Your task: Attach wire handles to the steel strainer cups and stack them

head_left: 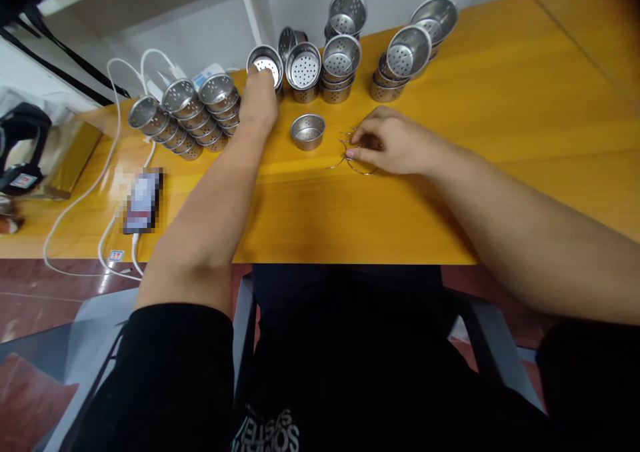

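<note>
Left grip [257, 102]: fingers curled into the mouth of a perforated cup [273, 65] at the rear of the bench [325, 232]; fingertips hidden, so a firm hold cannot be told. Right grip [390, 142]: thumb and fingers narrowly parted at thin wires [345, 157] low over the wood; pinched or merely touched, unclear. Hazards, as judged: nested cups could wedge and lift together, their walls being tapered; the left forearm could topple the left-hand stacks [173, 129] (their lean may be partly the lens); wires could snag one another, being curved and overlapping. A lone cup [308, 132], between the grips, could be nudged by either wrist. Materials: cups of bright silvery metal, round-mouthed, pierced with small holes; wires slender, shiny, bowed; bench yellow-orange, smooth, faintly grained.
</note>
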`<state>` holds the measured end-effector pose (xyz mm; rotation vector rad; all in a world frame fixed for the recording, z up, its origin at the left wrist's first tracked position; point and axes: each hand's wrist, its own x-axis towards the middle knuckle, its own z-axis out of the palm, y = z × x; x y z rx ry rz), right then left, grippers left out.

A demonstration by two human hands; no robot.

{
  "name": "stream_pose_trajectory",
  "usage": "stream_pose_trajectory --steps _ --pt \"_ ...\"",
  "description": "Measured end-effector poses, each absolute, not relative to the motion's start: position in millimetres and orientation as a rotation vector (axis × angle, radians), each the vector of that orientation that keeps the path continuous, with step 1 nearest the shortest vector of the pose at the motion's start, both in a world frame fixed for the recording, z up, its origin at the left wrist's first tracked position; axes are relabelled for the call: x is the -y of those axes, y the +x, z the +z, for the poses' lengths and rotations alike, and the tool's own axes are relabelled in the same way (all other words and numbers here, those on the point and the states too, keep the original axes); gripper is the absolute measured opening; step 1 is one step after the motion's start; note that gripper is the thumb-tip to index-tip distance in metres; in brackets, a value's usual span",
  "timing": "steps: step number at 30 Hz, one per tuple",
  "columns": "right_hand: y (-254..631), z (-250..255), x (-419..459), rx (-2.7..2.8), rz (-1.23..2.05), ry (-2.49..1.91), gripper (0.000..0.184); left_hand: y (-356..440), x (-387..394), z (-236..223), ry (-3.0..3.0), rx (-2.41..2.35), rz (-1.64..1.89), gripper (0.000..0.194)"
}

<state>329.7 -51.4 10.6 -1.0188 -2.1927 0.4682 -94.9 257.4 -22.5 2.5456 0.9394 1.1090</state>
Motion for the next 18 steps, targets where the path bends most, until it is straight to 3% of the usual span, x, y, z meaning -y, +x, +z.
stream_pose_trajectory --steps 2,4,8,12,15,18 --pt "330 12 52 2.209 0.485 -1.005 0.051 -85 -254 -21 2.334 -1.375 1.146 0.099" --pt "330 13 52 2.212 0.493 -0.985 0.05 -72 -242 -9 2.15 -1.674 1.107 0.099" --pt "331 11 51 2.202 0.49 -0.993 0.049 -50 -191 46 2.076 -1.804 1.041 0.061" --pt "331 9 49 2.214 0.502 -1.025 0.047 -39 -91 104 2.256 -1.381 1.389 0.051" --pt "324 12 54 2.153 0.449 -1.056 0.053 -26 -6 120 2.494 -1.189 1.356 0.014" --pt "313 23 66 2.007 0.392 -1.063 0.071 -13 45 105 2.624 -1.035 1.293 0.019"
